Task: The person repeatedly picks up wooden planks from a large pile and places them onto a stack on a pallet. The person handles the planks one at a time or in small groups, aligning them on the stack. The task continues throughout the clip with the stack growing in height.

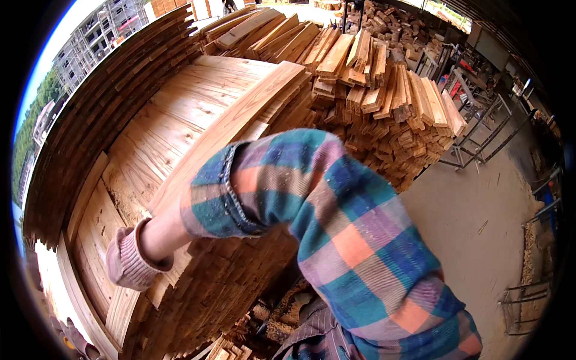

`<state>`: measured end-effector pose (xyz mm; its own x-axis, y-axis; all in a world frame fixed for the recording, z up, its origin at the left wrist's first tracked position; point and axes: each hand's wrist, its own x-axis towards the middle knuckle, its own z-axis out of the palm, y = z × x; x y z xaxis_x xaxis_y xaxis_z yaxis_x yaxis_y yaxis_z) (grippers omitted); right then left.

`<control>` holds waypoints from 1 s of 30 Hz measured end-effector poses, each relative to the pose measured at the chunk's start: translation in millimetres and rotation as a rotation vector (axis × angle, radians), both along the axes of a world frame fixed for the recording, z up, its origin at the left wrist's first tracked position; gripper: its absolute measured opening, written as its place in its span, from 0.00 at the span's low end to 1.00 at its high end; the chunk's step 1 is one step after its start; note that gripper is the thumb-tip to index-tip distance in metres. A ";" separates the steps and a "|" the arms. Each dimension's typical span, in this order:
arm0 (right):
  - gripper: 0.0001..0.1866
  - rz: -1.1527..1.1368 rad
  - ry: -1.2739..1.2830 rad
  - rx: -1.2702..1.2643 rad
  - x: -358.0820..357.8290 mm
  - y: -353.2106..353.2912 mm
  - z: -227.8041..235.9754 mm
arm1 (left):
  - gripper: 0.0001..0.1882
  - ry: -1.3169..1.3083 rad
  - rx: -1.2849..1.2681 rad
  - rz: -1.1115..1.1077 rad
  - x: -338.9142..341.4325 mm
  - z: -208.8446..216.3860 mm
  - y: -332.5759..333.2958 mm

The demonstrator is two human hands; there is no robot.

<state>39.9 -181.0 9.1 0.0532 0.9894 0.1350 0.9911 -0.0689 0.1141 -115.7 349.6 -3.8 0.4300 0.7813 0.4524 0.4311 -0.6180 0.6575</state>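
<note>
My right hand (127, 261), in a dusty pink-brown knit glove, reaches across to the left over a tall stack of wooden boards (174, 129). Its cuff and back show, but its fingers are turned away and hidden. Under and beside the hand lie pale planks (99, 237) with sawdust on them. My plaid sleeve (360, 240) crosses the middle of the view and covers part of the stack. At the lower left rim, a dark brownish shape (78, 339) looks like gloved fingers, possibly my left hand. No arm shows with it, and its grip is unclear.
A high wall of stacked boards (102, 114) stands along the left. Loose planks (360, 72) lie piled across the far side. Metal frames (483, 129) stand on the concrete floor (468, 228) to the right. Wood scraps (228, 348) lie near my legs.
</note>
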 end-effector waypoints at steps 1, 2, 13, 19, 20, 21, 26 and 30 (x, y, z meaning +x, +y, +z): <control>0.15 0.003 -0.042 -0.001 7.2 -24.6 -2.7 | 0.22 -0.074 0.019 -0.038 14.9 9.3 -42.2; 0.15 -0.004 -0.045 0.007 11.2 -44.6 4.0 | 0.22 -0.164 0.020 -0.118 27.8 18.6 -88.7; 0.18 -0.238 -0.040 0.045 58.3 -327.5 80.1 | 0.31 -0.340 -0.209 -1.196 59.1 -31.2 -708.2; 0.26 -1.153 0.083 0.211 97.1 -698.1 0.1 | 0.45 -0.150 -0.551 -1.492 202.8 -62.7 -958.8; 0.30 -1.318 0.111 0.342 86.6 -763.7 -28.8 | 0.47 -0.139 -0.513 -1.532 239.8 -63.8 -1000.0; 0.31 -1.564 0.184 0.405 76.8 -790.5 -51.4 | 0.49 -0.119 -0.468 -1.549 282.0 -71.3 -1036.9; 0.37 -1.681 0.199 0.466 70.5 -862.9 -206.2 | 0.58 0.350 0.087 -1.309 419.8 -71.7 -1197.8; 0.29 -1.505 -0.100 0.868 61.0 -867.5 -225.7 | 0.55 0.247 0.317 -1.126 482.2 -119.0 -1237.2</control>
<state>101.0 -1048.5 -216.5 0.7411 -0.2687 0.6153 0.0003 -0.9163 -0.4005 366.5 -887.6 -122.8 0.9039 -0.2217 0.3659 -0.3634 -0.8491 0.3834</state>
